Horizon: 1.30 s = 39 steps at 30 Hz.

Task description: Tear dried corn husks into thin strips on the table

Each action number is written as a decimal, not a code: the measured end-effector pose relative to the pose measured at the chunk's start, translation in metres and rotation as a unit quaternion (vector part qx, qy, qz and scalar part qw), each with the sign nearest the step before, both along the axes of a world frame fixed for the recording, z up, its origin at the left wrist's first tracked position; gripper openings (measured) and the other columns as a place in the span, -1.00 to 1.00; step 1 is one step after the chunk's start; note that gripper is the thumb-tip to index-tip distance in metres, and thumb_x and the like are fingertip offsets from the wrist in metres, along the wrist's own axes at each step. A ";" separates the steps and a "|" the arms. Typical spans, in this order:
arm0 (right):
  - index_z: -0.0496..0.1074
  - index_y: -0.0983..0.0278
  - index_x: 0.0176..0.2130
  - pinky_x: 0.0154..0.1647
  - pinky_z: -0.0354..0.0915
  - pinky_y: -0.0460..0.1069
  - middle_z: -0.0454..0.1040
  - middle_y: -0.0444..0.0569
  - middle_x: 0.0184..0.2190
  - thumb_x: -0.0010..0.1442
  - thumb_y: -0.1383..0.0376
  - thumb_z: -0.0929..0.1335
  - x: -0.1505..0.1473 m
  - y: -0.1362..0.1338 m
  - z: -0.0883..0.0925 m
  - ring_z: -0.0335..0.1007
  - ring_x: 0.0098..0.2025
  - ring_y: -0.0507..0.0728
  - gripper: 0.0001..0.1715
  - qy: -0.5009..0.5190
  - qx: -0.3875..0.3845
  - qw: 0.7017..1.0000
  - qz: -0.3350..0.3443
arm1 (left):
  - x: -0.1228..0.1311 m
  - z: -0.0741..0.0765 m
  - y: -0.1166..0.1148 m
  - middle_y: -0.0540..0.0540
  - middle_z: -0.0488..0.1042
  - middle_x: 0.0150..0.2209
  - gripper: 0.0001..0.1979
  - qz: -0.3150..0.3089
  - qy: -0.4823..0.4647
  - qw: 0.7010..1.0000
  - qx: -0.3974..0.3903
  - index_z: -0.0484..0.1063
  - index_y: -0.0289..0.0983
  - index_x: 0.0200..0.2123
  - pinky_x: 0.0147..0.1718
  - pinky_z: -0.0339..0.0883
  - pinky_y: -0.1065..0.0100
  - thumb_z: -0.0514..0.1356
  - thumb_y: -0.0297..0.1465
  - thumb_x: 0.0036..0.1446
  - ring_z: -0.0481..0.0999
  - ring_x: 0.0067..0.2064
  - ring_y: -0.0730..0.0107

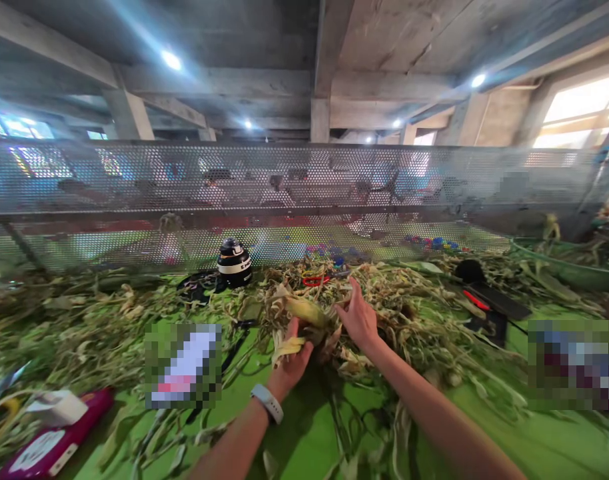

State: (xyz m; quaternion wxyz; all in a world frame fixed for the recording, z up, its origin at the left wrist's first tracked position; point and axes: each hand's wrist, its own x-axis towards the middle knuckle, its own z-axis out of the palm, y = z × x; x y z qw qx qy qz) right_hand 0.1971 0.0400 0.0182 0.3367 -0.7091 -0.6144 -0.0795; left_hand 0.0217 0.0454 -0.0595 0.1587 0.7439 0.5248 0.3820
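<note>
My left hand [293, 357], with a pale band on its wrist, is closed around a bundle of dried corn husks [307, 310]. One broad yellow-green piece lies across the top, and a smaller yellowish strip rests by the fingers. My right hand [359, 320] is just right of the bundle, its thumb and index finger apart and the index pointing up. I see nothing gripped in it, though its lower fingers are partly hidden. A heap of dry leaves [394, 300] lies behind and beside both hands. Among the leaves is a red-handled tool [314, 280], partly covered.
A green tabletop [304, 433] carries loose leaves. A black-and-white rounded container [234, 265] stands behind my left hand, before a perforated metal screen [284, 187]. A blurred phone-like slab [187, 367] and magenta box [59, 437] lie left; a green basket [569, 263] sits right. People are beyond the screen.
</note>
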 end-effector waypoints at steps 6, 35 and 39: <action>0.37 0.17 -0.04 -0.22 0.18 -0.04 0.44 -0.01 -0.32 0.14 0.43 0.25 0.002 0.000 -0.004 0.35 -0.23 0.12 -0.61 -0.184 0.028 0.974 0.126 | 0.003 0.016 -0.004 -0.21 0.28 0.13 -0.47 -0.029 -0.049 0.997 -0.045 0.23 -0.31 0.08 0.15 0.07 0.18 0.02 -0.37 -0.02 0.24 0.16 0.21; 0.36 0.31 -0.11 -0.16 0.25 0.05 0.51 0.04 -0.34 0.08 0.32 0.28 -0.017 -0.013 0.002 0.39 -0.26 0.17 -0.67 -0.118 0.165 0.951 0.234 | 0.004 0.033 -0.015 -0.16 0.41 -0.02 -0.63 -0.064 -0.044 0.996 0.047 0.35 -0.24 -0.05 0.08 0.15 0.07 0.09 -0.44 0.01 0.31 0.07 0.17; 0.35 0.32 -0.18 -0.11 0.24 0.07 0.49 0.08 -0.32 0.12 0.34 0.24 -0.022 -0.019 0.003 0.37 -0.22 0.18 -0.77 -0.146 0.185 0.944 0.230 | 0.001 0.039 -0.019 -0.16 0.40 -0.03 -0.65 -0.084 -0.067 0.993 0.049 0.35 -0.24 -0.06 0.03 0.22 0.12 0.08 -0.38 0.04 0.34 0.02 0.17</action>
